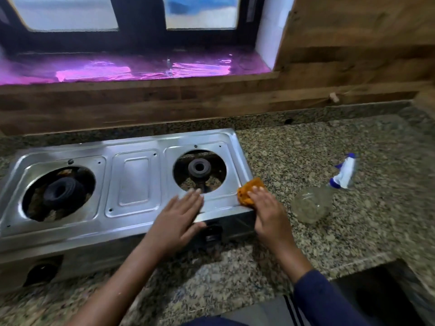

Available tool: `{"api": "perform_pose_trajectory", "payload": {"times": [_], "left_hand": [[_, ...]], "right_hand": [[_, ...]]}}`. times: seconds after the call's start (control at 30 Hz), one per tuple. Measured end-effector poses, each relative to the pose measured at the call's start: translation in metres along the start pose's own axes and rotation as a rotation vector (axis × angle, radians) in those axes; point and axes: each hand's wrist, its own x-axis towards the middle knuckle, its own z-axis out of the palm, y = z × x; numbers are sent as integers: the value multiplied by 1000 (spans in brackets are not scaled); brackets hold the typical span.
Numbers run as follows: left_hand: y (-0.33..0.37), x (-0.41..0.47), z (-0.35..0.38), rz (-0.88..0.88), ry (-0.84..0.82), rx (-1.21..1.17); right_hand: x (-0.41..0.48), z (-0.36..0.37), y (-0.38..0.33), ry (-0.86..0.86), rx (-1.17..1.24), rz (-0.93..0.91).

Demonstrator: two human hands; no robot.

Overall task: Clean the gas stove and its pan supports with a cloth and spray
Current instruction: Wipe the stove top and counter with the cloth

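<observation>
A steel two-burner gas stove (131, 184) sits on a speckled granite counter, with no pan supports on it and both burner openings bare. My left hand (179, 215) lies flat with straight fingers on the stove's front right part, near the right burner (199, 168). My right hand (266, 212) presses an orange cloth (249, 188) on the stove's front right corner. A clear spray bottle (313, 204) with a white and blue trigger head lies on its side on the counter to the right of the stove.
The granite counter (329, 147) stretches to the right and in front of the stove. A wood-patterned wall runs behind it, with a window sill lined in shiny purple foil (141, 69) above. A dark opening (367, 290) lies below the counter edge at lower right.
</observation>
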Motion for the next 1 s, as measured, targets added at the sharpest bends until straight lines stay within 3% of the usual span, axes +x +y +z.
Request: {"api": "perform_pose_trajectory", "payload": {"times": [0.17,0.27,0.4,0.5,0.57,0.63,0.73,0.8,0.9,1.0], "left_hand": [[70,68,15,231,-76,34],[89,86,25,259,-128,46],[94,85,34,235,-123,84],[94,83,34,233,-106,92],[93,82,35,241,-100,88],[92,83,36,250,-100,86],[93,82,36,258,-84,102],[93,81,36,259,-88,115],[94,80,35,254,-91,117],[94,79,32,249,-126,93]], "right_hand": [[-21,-8,49,135,187,343],[-40,-3,71,155,141,375],[-55,13,91,-133,-103,338],[-70,25,101,-355,-61,355],[-76,19,98,-229,178,424],[-71,0,91,115,394,623],[-46,-41,94,463,439,810],[-22,-66,102,491,522,798],[10,-88,113,371,673,714],[24,-91,113,327,675,683]]}}
